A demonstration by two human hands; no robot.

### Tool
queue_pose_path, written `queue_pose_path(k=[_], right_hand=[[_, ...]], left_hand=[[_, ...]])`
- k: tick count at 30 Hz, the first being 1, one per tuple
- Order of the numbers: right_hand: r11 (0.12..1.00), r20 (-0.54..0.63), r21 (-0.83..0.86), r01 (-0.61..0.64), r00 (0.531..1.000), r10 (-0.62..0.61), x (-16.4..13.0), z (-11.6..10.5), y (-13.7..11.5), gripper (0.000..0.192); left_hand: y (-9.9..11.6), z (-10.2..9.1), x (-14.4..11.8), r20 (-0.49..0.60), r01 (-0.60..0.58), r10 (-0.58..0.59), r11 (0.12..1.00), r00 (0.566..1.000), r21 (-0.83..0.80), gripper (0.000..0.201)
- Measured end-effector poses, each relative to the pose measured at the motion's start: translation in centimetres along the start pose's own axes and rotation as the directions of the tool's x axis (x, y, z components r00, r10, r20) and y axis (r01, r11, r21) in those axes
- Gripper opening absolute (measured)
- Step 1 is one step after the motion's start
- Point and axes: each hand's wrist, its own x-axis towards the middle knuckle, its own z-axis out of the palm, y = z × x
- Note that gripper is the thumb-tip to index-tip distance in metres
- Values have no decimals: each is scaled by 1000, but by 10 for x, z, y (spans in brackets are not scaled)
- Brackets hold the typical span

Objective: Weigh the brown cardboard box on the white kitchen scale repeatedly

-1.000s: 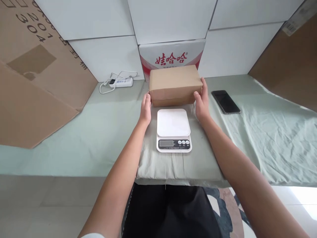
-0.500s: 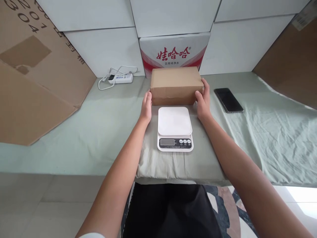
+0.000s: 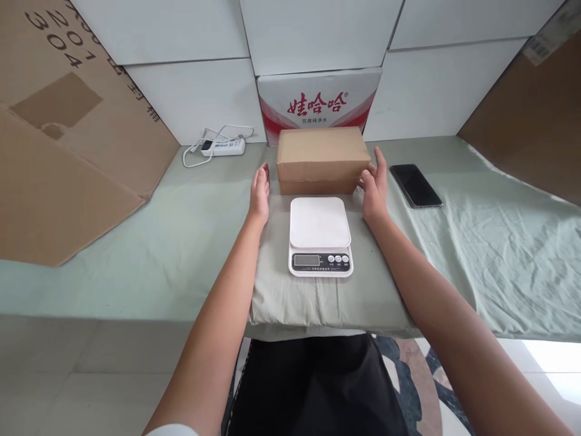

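A closed brown cardboard box (image 3: pixel 323 162) rests on the green cloth behind a white kitchen scale (image 3: pixel 320 224). My left hand (image 3: pixel 260 194) is held upright a little to the left of the box, apart from it, with its fingers stretched out and nothing in them. At the box's right end is my right hand (image 3: pixel 374 186), its fingers spread; whether a fingertip still touches the cardboard I cannot tell. The scale's platform is bare, and its display looks blank.
A black phone (image 3: pixel 416 185) lies to the right. At the back left sits a white power strip (image 3: pixel 223 146) with its cable. A white-and-red carton (image 3: pixel 318 100) stands behind the box. Large cardboard panels (image 3: pixel 68 157) flank both sides. The cloth-covered table (image 3: pixel 181 260) ends near my lap.
My left hand has come off the box and moved left. My right hand's fingers have loosened and spread away from its right end. The box stays on the cloth.
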Motion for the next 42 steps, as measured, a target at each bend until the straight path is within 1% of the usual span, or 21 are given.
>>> queue_pose_path(k=[4,9,14,17,20,24,27,29,31,34,36,39,42], right_hand=[[1000,18,-18,-24,1000,24,0,0,2,100],[998,41,-59,-37,998,40,2,0,2,97],[997,60,-50,-62,996,65,2,4,-10,100],[998,74,-40,-55,996,58,5,7,-14,105],[999,55,-35,-22,998,24,6,11,-17,111],[992,-5,-66,107,994,-107,0,10,-33,114],[980,-25,-110,165,985,-168,-14,4,-54,111],[975,-48,-120,186,980,-193,-28,-2,-67,108],[973,-74,-118,199,975,-209,-45,-7,-76,105],[975,-85,-128,182,977,-193,-73,-15,-83,99],[977,-79,-134,166,981,-178,-90,-18,-87,97],[977,-88,-125,172,979,-184,-108,-21,-91,92],[976,-103,-126,176,977,-189,-116,-22,-94,87]], left_hand=[[2,8,-6,18,7,-7,1000,1000,0,96],[7,15,-11,100,4,-7,999,995,32,103],[11,20,-15,127,6,-15,997,992,72,105],[11,21,-16,130,-1,-11,996,991,89,104],[14,22,-18,127,-66,57,996,990,67,102],[28,22,-26,103,-214,212,977,972,9,98],[45,20,-47,111,-282,281,959,953,-6,96],[55,18,-69,129,-290,289,957,949,-14,94],[61,13,-93,143,-280,280,960,949,-18,94],[61,6,-126,158,-246,243,969,957,-3,94],[58,2,-141,164,-220,217,975,962,2,93],[54,-1,-153,171,-202,200,979,965,-5,91],[51,-4,-160,176,-194,194,981,965,-15,89]])
